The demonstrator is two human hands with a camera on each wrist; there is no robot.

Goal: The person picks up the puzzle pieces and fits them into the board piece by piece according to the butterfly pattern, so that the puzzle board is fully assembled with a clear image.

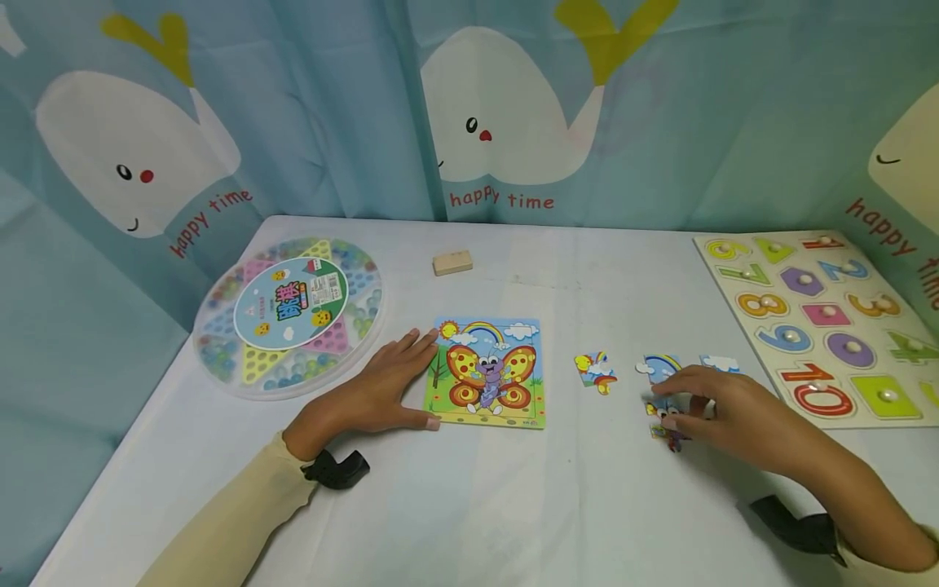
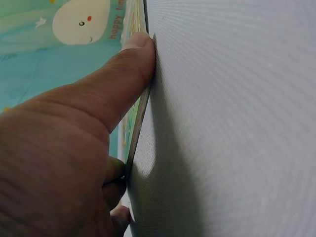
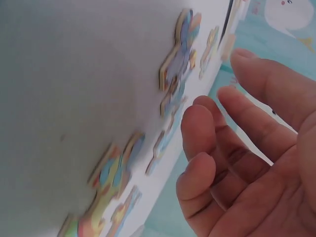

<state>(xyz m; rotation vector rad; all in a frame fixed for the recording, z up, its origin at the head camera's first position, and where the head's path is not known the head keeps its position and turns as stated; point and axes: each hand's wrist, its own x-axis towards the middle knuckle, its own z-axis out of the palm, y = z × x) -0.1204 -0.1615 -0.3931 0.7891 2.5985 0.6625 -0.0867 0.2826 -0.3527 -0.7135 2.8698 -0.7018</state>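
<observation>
Curtain, spanning left to right: blue point(image 1: 352, 122), printed with white whales, behind a white table point(image 1: 513, 514).
Round marble game point(image 1: 291, 303): lies at the table's far left, marbles showing around its star.
Left arm: reaches inward from the lower left in a beige sleeve point(image 1: 227, 522), with a black wrist strap point(image 1: 339, 470).
Left hand point(image 1: 377, 387): spread and flat, grasping nothing; fingertips touch the upper left edge of the butterfly board, and the thumb stretches to its lower left corner.
Wooden block point(image 1: 452, 262): lies beyond the board.
Butterfly board point(image 1: 487, 375): flat, in front of the person, just right of the left hand.
Sun piece point(image 1: 596, 371): lies alone between the board and the right hand.
Rainbow piece point(image 1: 663, 367), purple piece point(image 1: 673, 443) and cloud piece point(image 1: 719, 363): clustered near and partly under the right hand.
Right hand point(image 1: 741, 416): hovers palm inward, fingers loosely bent, thumb apart from them; its grip is released.
Number board point(image 1: 861, 423): flat at the far right, beyond the right forearm.
</observation>
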